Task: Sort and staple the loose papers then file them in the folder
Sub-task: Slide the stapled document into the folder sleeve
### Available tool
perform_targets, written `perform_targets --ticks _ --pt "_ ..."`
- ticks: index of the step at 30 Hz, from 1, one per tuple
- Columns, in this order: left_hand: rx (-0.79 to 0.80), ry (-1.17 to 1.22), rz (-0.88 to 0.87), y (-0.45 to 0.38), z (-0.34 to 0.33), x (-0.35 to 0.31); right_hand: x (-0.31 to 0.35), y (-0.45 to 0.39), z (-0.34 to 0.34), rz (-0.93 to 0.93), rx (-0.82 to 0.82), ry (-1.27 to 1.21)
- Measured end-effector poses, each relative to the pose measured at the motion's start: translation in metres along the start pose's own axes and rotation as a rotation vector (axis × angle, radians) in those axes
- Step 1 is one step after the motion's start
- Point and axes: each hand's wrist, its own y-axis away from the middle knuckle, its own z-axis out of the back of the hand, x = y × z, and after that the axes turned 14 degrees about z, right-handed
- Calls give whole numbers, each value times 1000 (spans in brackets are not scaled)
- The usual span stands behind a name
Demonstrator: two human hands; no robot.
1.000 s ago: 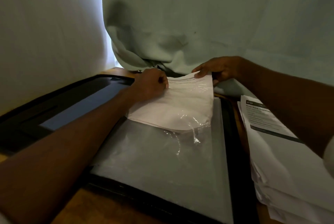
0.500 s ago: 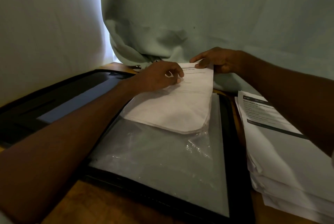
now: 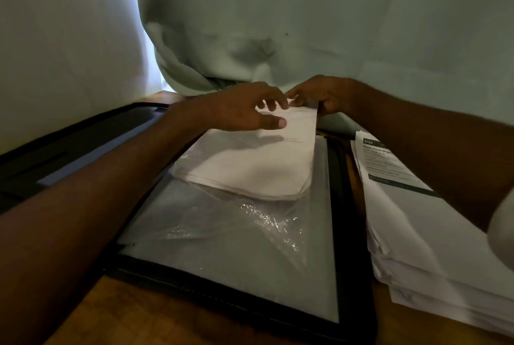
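Note:
A black folder (image 3: 338, 177) lies open on the wooden table, its right half covered by clear plastic sleeves (image 3: 250, 233). A white set of papers (image 3: 250, 166) sits partway inside the top sleeve, its lower end curved under the plastic. My left hand (image 3: 239, 111) hovers over the papers' far end with fingers spread and thumb stretched out. My right hand (image 3: 322, 94) pinches the papers' top right corner at the sleeve's mouth. To the right lies a stack of printed papers (image 3: 417, 219).
The folder's left half (image 3: 69, 155) lies flat at the left, dark with a bluish pocket. A pale green curtain (image 3: 278, 24) hangs just behind the table. Bare wood (image 3: 139, 314) shows at the front edge.
My left hand has let go of the papers' left side, opened and moved right toward my right hand. The papers have slid a little deeper into the sleeve.

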Motion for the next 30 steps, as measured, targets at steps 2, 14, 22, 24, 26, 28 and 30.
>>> perform_targets --ticks 2,14,22,24,26,28,30 --pt "138 -83 38 5 -14 -19 4 0 5 -3 37 -17" --pt "270 -194 78 2 -56 -15 -8 33 1 28 366 63" --pt "-87 -126 124 -11 -4 46 0 46 -1 170 413 198" --pt "-99 -181 198 -8 -2 67 2 49 -4 218 402 239" --pt "-77 -166 255 -8 -8 77 4 52 -6 272 330 235" --pt "-140 -58 290 -12 -14 80 9 51 -4 304 243 188" --pt "-282 66 345 -17 -18 80 13 49 -2 308 186 130"
